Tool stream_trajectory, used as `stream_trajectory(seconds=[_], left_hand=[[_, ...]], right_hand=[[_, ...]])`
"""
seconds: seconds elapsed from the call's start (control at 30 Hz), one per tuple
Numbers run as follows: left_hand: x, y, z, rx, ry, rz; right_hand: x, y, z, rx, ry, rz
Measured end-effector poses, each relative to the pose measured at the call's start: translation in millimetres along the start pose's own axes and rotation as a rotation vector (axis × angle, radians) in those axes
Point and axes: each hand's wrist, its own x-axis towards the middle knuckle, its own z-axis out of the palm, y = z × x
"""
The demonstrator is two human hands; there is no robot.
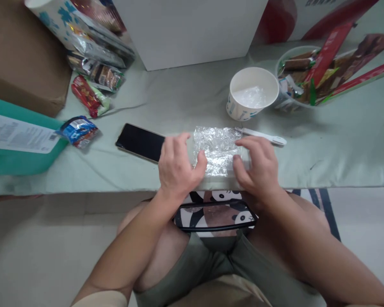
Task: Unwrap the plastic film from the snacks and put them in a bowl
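A crinkled sheet of clear plastic, perhaps bubble wrap [216,149], lies flat on the table between my hands. My left hand [179,164] is at its left side, fingers apart, with the thumb over the sheet's lower left edge. On the other side my right hand [257,164] has its thumb and forefinger spread at the sheet's right edge; neither hand grips it. A black-screened phone [141,143] lies partly behind my left hand. Just above my right hand is a white, slim-handled tool [265,136], whose far end meets the sheet's upper corner.
A paper cup [238,111] with clear plastic inside stands behind the sheet. Right of it, a clear tub [280,70] holds wrapped snacks. A white box [192,34] stands at the back. Snack packets [89,96], a cardboard box [22,55] and a green container [22,164] are on the left.
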Motion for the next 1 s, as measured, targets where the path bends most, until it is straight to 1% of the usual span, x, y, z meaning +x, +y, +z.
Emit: stream_trajectory(seconds=[0.03,0.07,0.13,0.2,0.3,0.37,0.43,0.57,0.7,0.87,0.93,1.0], left_hand=[[-1.5,1.4,1.8,-0.036,0.036,0.098],[-2.4,3.4,4.7,-0.071,0.035,0.183],[-2.4,8.6,13.1,-0.089,-0.093,0.244],[-0.8,13.1,22.5,-0.058,-0.258,0.237],[2.0,14.1,31.7,0.011,-0.393,0.177],[2.8,12.1,32.6,0.039,-0.461,0.169],[2.5,10.3,30.8,0.064,-0.52,0.184],[0.9,10.7,26.4,0.14,-0.584,0.173],[0.4,12.3,25.7,0.17,-0.598,0.16],[0.1,11.9,27.7,0.167,-0.592,0.159],[0.4,11.9,27.5,0.152,-0.596,0.15],[1.7,10.9,25.0,0.092,-0.575,0.143]], right_hand=[[-0.3,-4.4,3.5,0.009,-0.081,-0.013],[-0.5,-8.8,7.9,0.005,-0.174,-0.002],[-1.3,-16.2,17.8,-0.027,-0.35,0.046],[-3.2,-20.5,26.6,-0.079,-0.475,0.108],[-9.0,-20.1,33.1,-0.16,-0.582,0.19],[-13.7,-17.1,33.1,-0.196,-0.61,0.221],[-17.5,-13.8,31.5,-0.21,-0.623,0.213],[-18.8,-10.3,27.6,-0.24,-0.65,0.201],[-16.1,-8.4,24.2,-0.297,-0.66,0.233],[-18.4,-4.7,22.4,-0.303,-0.604,0.23],[-18.2,-2.7,20.1,-0.29,-0.597,0.244],[-16.1,1.0,14.4,-0.255,-0.588,0.244]])
